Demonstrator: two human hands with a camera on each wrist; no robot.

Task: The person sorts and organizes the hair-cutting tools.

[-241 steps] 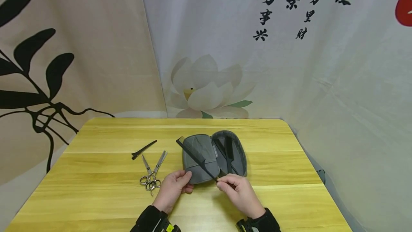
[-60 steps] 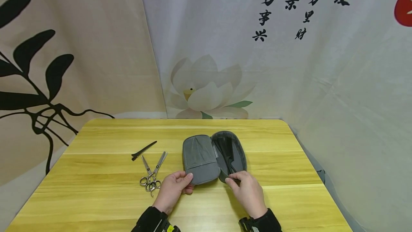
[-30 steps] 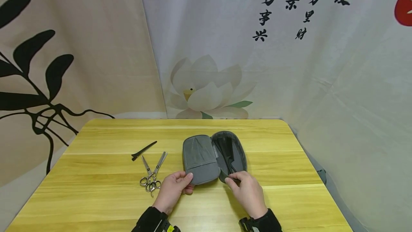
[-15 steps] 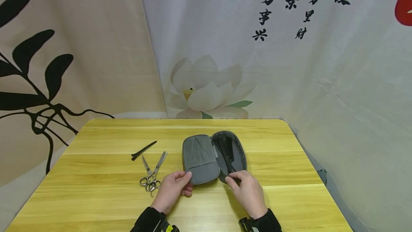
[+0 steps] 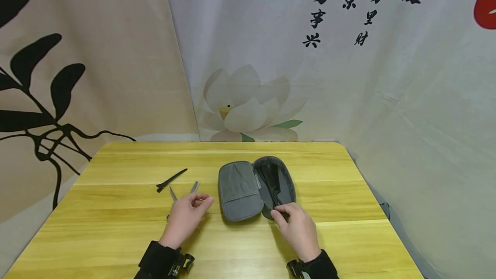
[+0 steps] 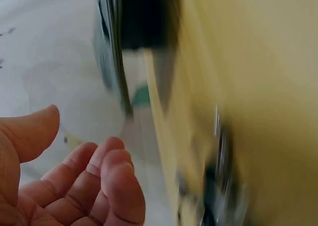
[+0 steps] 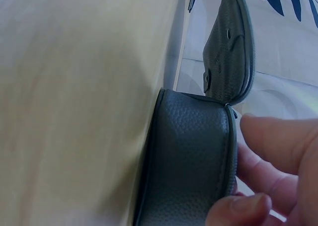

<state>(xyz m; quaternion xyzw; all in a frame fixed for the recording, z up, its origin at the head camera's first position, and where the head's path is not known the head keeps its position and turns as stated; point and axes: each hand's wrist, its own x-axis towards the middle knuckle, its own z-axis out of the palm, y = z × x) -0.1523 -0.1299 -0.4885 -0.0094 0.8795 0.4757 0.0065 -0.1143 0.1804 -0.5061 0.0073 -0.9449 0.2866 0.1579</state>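
Observation:
A grey zip case (image 5: 240, 195) lies spread open in the middle of the table. Black combs (image 5: 274, 178) rest in its right half. My right hand (image 5: 297, 229) grips the near edge of that half, thumb and fingers at the zipped rim (image 7: 231, 156) in the right wrist view. My left hand (image 5: 187, 218) is off the case, fingers loosely bent and holding nothing. It hovers over two pairs of silver scissors (image 5: 195, 187), hiding their handles in the head view; they are blurred in the left wrist view.
A black hair clip (image 5: 172, 180) lies beyond the scissors, left of the case. Behind the far edge of the wooden table (image 5: 333, 167) hangs a printed cloth (image 5: 341, 98) with a lotus and characters.
The comb my right hand held 8 seconds ago is out of that hand, which now holds the case edge. My left hand has just let go of the case and moved left over the scissors.

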